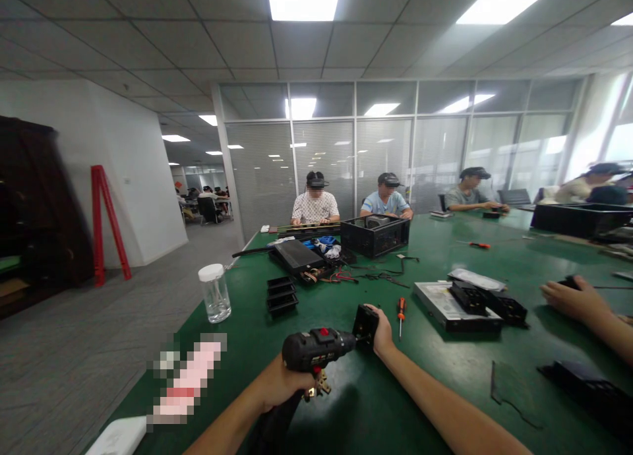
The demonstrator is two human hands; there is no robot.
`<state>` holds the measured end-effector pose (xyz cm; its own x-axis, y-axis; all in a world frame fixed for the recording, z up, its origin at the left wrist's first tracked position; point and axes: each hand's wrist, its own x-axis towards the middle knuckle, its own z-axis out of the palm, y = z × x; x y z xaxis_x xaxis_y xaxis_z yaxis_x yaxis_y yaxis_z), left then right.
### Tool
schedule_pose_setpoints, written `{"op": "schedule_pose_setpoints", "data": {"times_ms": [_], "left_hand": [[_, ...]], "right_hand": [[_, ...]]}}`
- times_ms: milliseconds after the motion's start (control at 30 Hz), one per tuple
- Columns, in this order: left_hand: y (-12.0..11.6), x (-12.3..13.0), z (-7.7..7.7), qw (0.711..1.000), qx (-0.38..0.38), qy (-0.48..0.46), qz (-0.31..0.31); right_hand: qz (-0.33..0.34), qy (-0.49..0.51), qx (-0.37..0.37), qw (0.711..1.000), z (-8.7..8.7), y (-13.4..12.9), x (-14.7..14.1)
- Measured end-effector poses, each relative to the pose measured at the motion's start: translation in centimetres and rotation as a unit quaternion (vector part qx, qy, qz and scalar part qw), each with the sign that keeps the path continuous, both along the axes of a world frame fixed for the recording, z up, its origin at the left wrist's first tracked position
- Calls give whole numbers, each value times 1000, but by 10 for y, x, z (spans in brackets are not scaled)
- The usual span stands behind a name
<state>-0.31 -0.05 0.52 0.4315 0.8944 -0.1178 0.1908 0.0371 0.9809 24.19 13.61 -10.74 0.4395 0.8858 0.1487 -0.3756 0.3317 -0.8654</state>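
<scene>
My left hand [289, 381] is wrapped round the grip of a black cordless drill [316, 348] with a red button on top. The drill points right, and its bit reaches the face of a small black boxy part [364, 324]; I cannot tell whether it touches a screw. My right hand [382, 333] grips that part from its right side, raised above the green table [346, 422]. Some brass-coloured metal pieces [318, 386] show just under the drill body. An orange-handled screwdriver [401, 310] lies to the right of my right hand.
Black trays [281, 295] and a clear jar with white lid [215, 293] stand at the left. Behind are cables, a flat black unit [297, 254] and a computer case [376, 234]. Disc drives [457, 306] lie right, near a co-worker's hand [576, 300]. Other people sit across.
</scene>
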Motion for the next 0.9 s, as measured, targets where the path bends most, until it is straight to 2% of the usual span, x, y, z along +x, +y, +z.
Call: {"op": "schedule_pose_setpoints", "data": {"times_ms": [433,733,900], "left_hand": [[-1,1,4,1000,-2,5,-7],[0,1,4,1000,2,1,-14],[0,0,2,1000,-5,6,3]], "right_hand": [[14,20,-4,1000,-3,1,1],[-6,4,4,1000,-6,3,3],[-3,7,3,1000,-3,1,2]]}}
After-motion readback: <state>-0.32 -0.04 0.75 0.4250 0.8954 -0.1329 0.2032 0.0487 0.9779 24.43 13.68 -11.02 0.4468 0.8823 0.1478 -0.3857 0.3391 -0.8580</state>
